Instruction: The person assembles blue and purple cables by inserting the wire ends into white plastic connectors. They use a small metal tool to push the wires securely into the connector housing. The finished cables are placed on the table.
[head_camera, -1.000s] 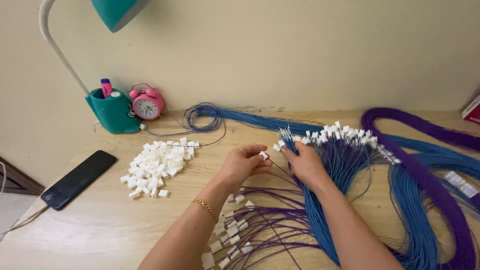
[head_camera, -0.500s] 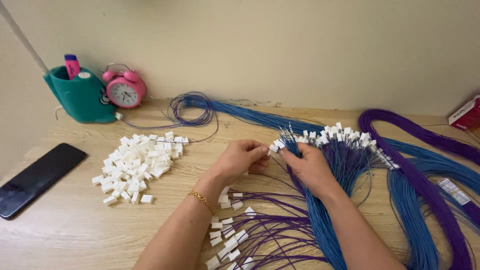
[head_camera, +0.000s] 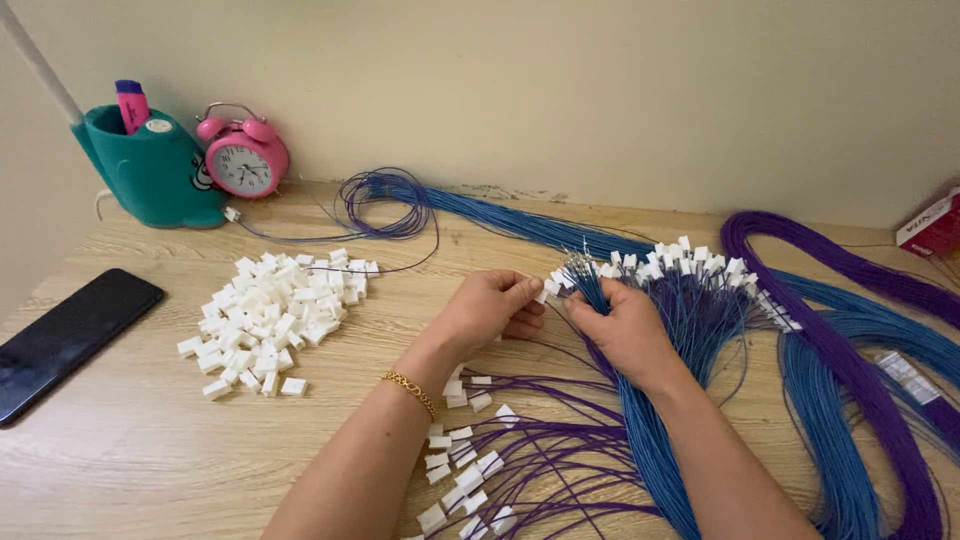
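In the head view, the left hand (head_camera: 490, 308) sits just left of centre, its fingers curled narrow with the fingertips pinching a small white connector (head_camera: 541, 294) at the hand's right edge. The right hand (head_camera: 625, 325), touching it at centre, has its grip closed around the blue wire bundle (head_camera: 650, 440) a little below the bare wire tips (head_camera: 580, 268), which fan out above its fingers.

The blue wires look thin, light and limp; they would likely slump and tangle if held far from the ends, so a hold close below the tips seems the steadiest place. The connector appears hard, tiny and light, easy to drop, best pinched by its flat sides.

To the right of the hands, finished blue wires carry white housings (head_camera: 690, 262). At left centre a heap of loose white connectors (head_camera: 270, 315) lies on the tabletop (head_camera: 150, 450). Purple wires (head_camera: 540, 460) with connectors spread along the bottom centre.
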